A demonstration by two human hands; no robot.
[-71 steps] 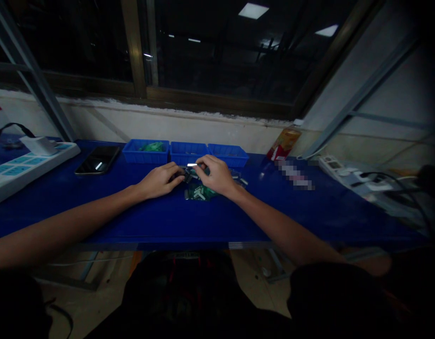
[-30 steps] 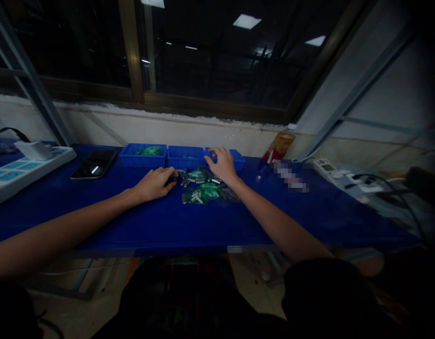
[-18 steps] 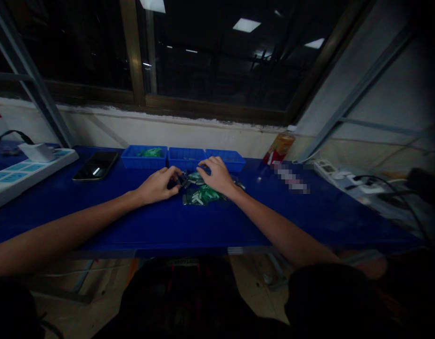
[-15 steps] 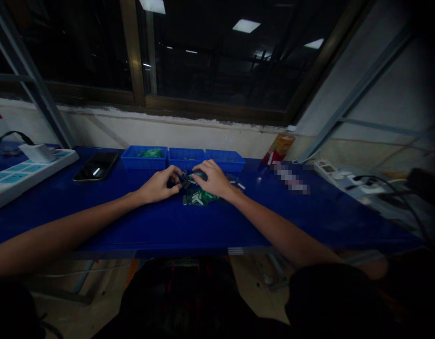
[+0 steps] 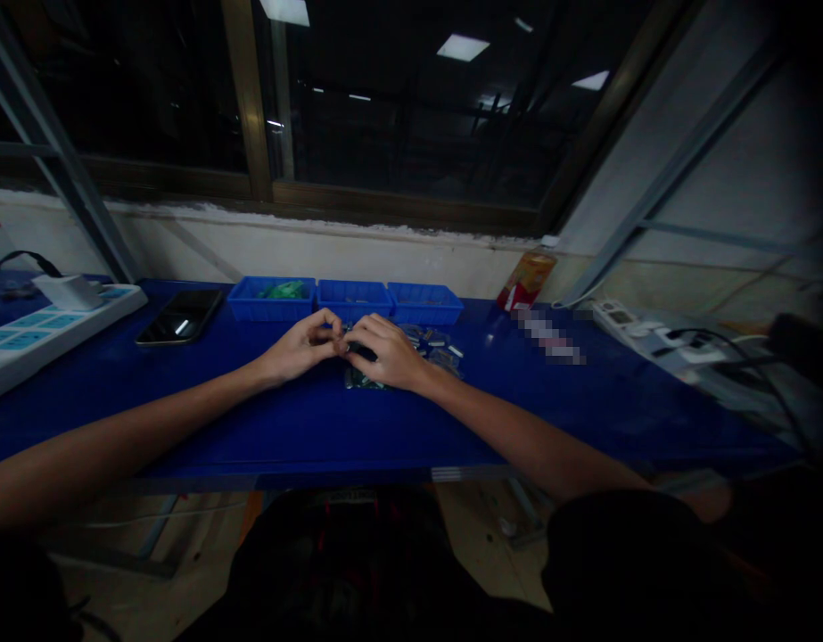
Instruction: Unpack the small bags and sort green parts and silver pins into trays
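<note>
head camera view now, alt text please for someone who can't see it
Left hand and right hand meet at the fingertips above a blue table, any held item unclear; small parts lie beside them, three blue bins stand behind, a smartphone lies to the left.

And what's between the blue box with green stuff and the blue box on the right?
The middle blue box sits between the left box and the right box, as the head view shows.
</note>
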